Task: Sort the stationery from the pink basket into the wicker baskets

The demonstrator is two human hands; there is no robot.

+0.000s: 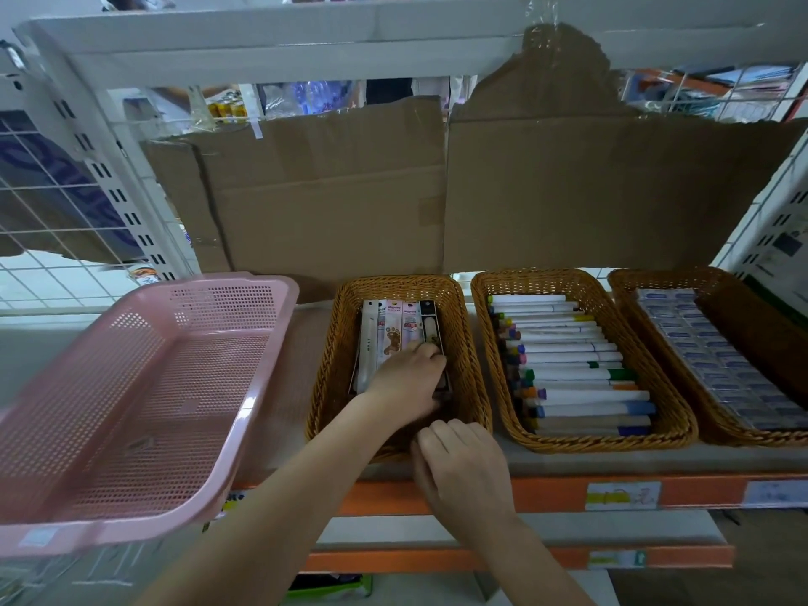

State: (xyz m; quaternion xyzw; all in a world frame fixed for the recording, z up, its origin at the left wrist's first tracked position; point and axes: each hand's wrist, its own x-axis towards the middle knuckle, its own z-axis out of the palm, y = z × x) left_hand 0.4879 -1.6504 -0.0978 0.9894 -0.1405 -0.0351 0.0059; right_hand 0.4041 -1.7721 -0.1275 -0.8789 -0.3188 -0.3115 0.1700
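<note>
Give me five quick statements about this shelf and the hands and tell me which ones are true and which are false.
1. The pink basket has no stationery showing in it. True.
2. The left hand is inside the middle wicker basket. False: it reaches into the left wicker basket, on the packaged items.
3. The middle wicker basket holds markers lying side by side. True.
4. The right hand is holding a marker. False: it is at the left wicker basket's near rim, fingers curled; nothing shows in it.
5. The right wicker basket is empty. False: rows of small wrapped packs fill its left part.
</note>
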